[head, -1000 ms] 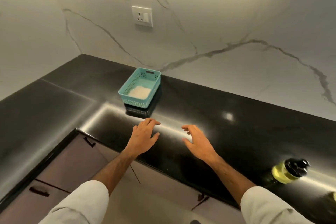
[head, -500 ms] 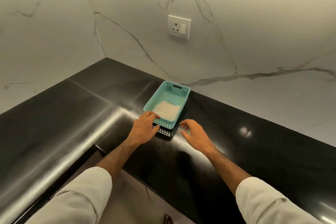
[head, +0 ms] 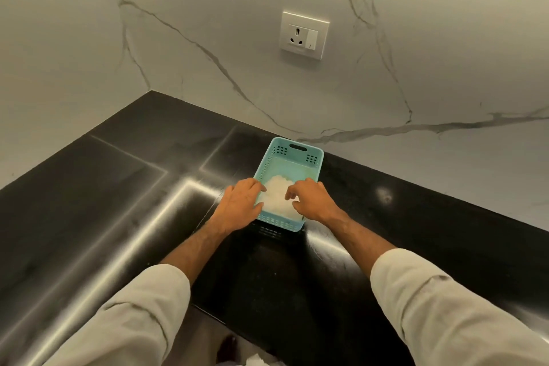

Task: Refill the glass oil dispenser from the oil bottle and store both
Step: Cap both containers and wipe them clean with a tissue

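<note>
Black worktop [head: 118,202] carries one turquoise basket [head: 292,154] at frame centre, one white cloth [head: 277,196] inside. Two hands: left hand [head: 239,206] grips its left rim, right hand [head: 313,199] curled, loose, over the cloth. One socket [head: 303,35] above. No oil bottle visible.

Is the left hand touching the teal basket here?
Touching. The head view shows the left hand lying over the left rim of the basket, its thumb pressed against the near corner with no gap showing.

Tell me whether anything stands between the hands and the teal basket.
Nothing visible does. The left hand is on the teal basket at its left rim, and the right hand reaches over its right rim above the white wad inside.
</note>
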